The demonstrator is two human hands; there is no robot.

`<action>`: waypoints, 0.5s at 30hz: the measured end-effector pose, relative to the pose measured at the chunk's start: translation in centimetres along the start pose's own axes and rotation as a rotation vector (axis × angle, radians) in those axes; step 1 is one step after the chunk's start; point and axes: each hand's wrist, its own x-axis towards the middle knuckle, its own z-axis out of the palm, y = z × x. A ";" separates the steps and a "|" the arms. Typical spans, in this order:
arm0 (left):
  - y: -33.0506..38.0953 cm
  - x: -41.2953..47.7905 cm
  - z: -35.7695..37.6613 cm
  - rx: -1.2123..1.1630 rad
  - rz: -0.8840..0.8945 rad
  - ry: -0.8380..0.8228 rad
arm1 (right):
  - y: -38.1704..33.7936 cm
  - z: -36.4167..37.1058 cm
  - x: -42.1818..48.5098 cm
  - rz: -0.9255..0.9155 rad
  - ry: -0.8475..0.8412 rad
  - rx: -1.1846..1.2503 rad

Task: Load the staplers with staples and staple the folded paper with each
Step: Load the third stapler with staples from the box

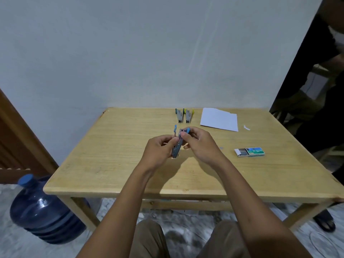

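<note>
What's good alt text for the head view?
Both hands, left and right, hold an opened blue stapler above a wooden table. Two more staplers, folded paper and an open staple box lie beyond.

Dim, even indoor light with a cool grey-blue cast falls from above, leaving the wall (149, 53) flat and faintly streaked toward two o'clock. Soft shadows of the hands pool on the wooden table (111, 164) near six o'clock of its top. Wide-angle distortion bows the edges, the three o'clock side sinks into murky darkness, and fine detail is slightly soft throughout.
</note>
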 end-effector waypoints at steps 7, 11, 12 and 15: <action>0.4 -0.3 1.0 -0.298 -0.128 0.093 | 0.4 0.2 -0.4 -0.004 0.180 0.164; -0.2 0.0 0.4 -0.375 -0.145 0.122 | -0.2 -0.2 -0.7 -0.016 0.164 0.121; -0.4 -0.1 0.4 -0.409 -0.142 0.125 | -0.4 -0.2 -0.8 -0.012 0.174 0.136; -0.5 0.0 0.5 -0.561 -0.135 0.173 | -0.8 -0.3 -1.1 0.006 0.211 0.233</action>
